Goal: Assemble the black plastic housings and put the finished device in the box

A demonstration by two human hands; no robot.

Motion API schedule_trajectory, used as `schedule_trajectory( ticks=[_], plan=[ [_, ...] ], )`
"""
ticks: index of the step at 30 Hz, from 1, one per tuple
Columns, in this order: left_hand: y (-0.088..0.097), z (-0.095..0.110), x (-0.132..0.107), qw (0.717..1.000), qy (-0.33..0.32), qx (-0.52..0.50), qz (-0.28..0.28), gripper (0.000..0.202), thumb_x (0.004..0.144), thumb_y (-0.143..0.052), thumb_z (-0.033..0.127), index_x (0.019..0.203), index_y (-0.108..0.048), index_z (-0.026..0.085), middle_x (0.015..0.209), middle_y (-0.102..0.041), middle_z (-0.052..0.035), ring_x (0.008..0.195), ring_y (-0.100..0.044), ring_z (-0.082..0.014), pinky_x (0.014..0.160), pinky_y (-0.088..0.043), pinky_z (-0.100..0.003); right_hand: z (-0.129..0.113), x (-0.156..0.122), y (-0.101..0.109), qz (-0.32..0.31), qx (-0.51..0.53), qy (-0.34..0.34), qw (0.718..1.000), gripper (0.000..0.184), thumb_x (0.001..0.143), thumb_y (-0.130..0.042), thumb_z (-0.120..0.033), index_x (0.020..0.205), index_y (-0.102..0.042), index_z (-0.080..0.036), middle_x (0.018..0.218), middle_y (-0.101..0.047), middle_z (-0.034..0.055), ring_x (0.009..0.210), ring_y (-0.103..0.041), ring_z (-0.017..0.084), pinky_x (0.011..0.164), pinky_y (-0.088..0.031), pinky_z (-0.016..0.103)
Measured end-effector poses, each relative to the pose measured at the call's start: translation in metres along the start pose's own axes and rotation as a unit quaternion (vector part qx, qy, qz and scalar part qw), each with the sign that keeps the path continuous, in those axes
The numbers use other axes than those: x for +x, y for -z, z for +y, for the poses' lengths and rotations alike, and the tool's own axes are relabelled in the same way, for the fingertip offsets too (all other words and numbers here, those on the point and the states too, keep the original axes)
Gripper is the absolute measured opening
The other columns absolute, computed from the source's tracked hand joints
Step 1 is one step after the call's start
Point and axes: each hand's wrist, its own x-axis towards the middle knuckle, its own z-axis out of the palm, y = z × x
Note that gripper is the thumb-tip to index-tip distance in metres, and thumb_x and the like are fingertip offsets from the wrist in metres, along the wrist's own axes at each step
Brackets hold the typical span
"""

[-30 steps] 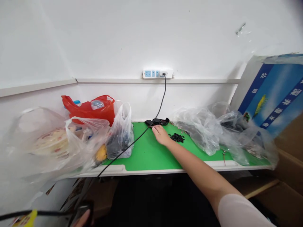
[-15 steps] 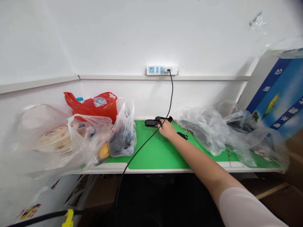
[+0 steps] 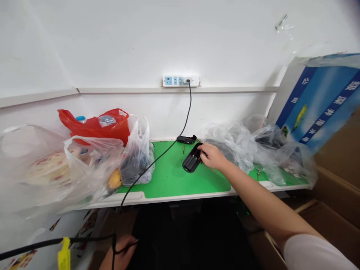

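Observation:
My right hand grips a ribbed black plastic housing at its far end, above the green mat. The housing lies tilted, with its open side showing thin wires, possibly red. Behind it, a second black plastic piece rests at the mat's back edge, apart from my hand. My left hand is low at the bottom of the view, below the shelf, with its fingers around a black cable that carries a yellow tag.
A thin black cord runs from a white wall power strip across the mat and over its front edge. Plastic bags crowd the left side, and clear bags lie to the right. A cardboard box stands at right.
The ribbed housing has come away from the other black piece and moved forward on the mat in my right hand. My left hand has risen at the bottom, with the cable.

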Motion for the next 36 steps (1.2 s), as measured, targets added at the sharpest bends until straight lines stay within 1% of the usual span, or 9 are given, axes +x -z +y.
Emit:
schedule_trajectory(
  ticks=[3, 6, 11, 15, 19, 23, 27, 30, 36],
  plan=[
    [0.002, 0.065, 0.035, 0.994, -0.065, -0.021, -0.085, 0.040, 0.075, -0.055, 0.053, 0.055, -0.059, 0.019, 0.055, -0.057, -0.0031, 0.055, -0.054, -0.0158, 0.055, -0.045, -0.026, -0.012, -0.009, 0.009, -0.019, 0.004, 0.033, 0.999, 0.028, 0.079, -0.044, -0.012, 0.102, -0.060, -0.013, 0.086, -0.059, 0.0093, 0.079, -0.054, 0.020, 0.074, -0.045, 0.032],
    [-0.007, 0.130, 0.063, 0.967, -0.073, -0.159, -0.184, 0.038, 0.084, -0.050, 0.047, 0.070, -0.063, 0.015, 0.065, -0.062, -0.0058, 0.061, -0.057, -0.0149, 0.061, -0.047, -0.027, -0.024, -0.015, 0.017, -0.030, 0.011, 0.053, 0.998, 0.028, 0.079, -0.045, -0.012, 0.104, -0.059, -0.014, 0.089, -0.059, 0.0092, 0.081, -0.053, 0.020, 0.075, -0.045, 0.032],
    [-0.051, 0.196, 0.112, 0.833, 0.007, -0.473, -0.286, 0.038, 0.080, -0.062, 0.036, 0.112, -0.055, 0.016, 0.109, -0.063, -0.0135, 0.097, -0.063, -0.0264, 0.085, -0.049, -0.043, -0.037, -0.017, 0.026, -0.040, 0.014, 0.056, 0.998, 0.026, 0.080, -0.046, -0.012, 0.103, -0.060, -0.014, 0.088, -0.060, 0.0093, 0.081, -0.054, 0.020, 0.075, -0.045, 0.033],
    [-0.083, 0.227, 0.153, 0.769, 0.051, -0.530, -0.353, 0.034, 0.076, -0.064, 0.022, 0.108, -0.053, 0.013, 0.095, -0.066, -0.0150, 0.082, -0.068, -0.0279, 0.076, -0.052, -0.045, -0.032, -0.016, 0.032, -0.044, 0.081, 0.024, 0.995, 0.026, 0.083, -0.046, -0.013, 0.103, -0.062, -0.015, 0.095, -0.063, 0.0089, 0.087, -0.057, 0.019, 0.080, -0.046, 0.034],
    [-0.101, 0.241, 0.188, 0.760, 0.042, -0.555, -0.336, 0.031, 0.075, -0.063, 0.019, 0.104, -0.055, 0.011, 0.091, -0.067, -0.0152, 0.077, -0.068, -0.0269, 0.073, -0.054, -0.044, -0.008, -0.024, 0.034, 0.040, 0.271, -0.120, 0.954, 0.023, 0.087, -0.046, -0.023, 0.102, -0.063, -0.019, 0.102, -0.066, 0.0065, 0.095, -0.060, 0.018, 0.087, -0.047, 0.035],
    [-0.113, 0.239, 0.210, 0.766, 0.025, -0.571, -0.293, 0.032, 0.073, -0.067, 0.018, 0.101, -0.055, 0.011, 0.097, -0.066, -0.0149, 0.077, -0.068, -0.0259, 0.071, -0.055, -0.044, 0.025, -0.043, 0.023, 0.162, 0.428, -0.312, 0.832, 0.027, 0.084, -0.051, -0.038, 0.099, -0.061, -0.018, 0.099, -0.066, 0.0081, 0.097, -0.062, 0.021, 0.087, -0.049, 0.038],
    [-0.115, 0.229, 0.220, 0.765, 0.008, -0.573, -0.293, 0.029, 0.073, -0.067, 0.018, 0.099, -0.057, 0.010, 0.101, -0.065, -0.0149, 0.076, -0.067, -0.0237, 0.069, -0.056, -0.040, 0.040, -0.068, 0.001, 0.109, 0.510, -0.394, 0.757, 0.037, 0.079, -0.058, -0.047, 0.101, -0.060, -0.017, 0.092, -0.066, 0.0097, 0.081, -0.065, 0.020, 0.078, -0.052, 0.037],
    [-0.113, 0.225, 0.224, 0.764, 0.002, -0.570, -0.304, 0.028, 0.074, -0.066, 0.020, 0.099, -0.058, 0.010, 0.102, -0.064, -0.0142, 0.077, -0.066, -0.0236, 0.069, -0.055, -0.040, 0.035, -0.079, -0.013, 0.069, 0.513, -0.400, 0.756, 0.040, 0.079, -0.059, -0.048, 0.104, -0.061, -0.016, 0.091, -0.066, 0.0097, 0.075, -0.063, 0.018, 0.072, -0.051, 0.034],
    [-0.111, 0.225, 0.224, 0.745, 0.013, -0.585, -0.321, 0.026, 0.078, -0.061, 0.022, 0.101, -0.058, 0.011, 0.108, -0.063, -0.0149, 0.080, -0.066, -0.0224, 0.068, -0.055, -0.039, 0.021, -0.075, -0.016, 0.004, 0.435, -0.375, 0.818, 0.033, 0.077, -0.061, -0.044, 0.089, -0.067, -0.014, 0.069, -0.062, 0.0035, 0.064, -0.056, 0.014, 0.066, -0.046, 0.030]
  ],
)
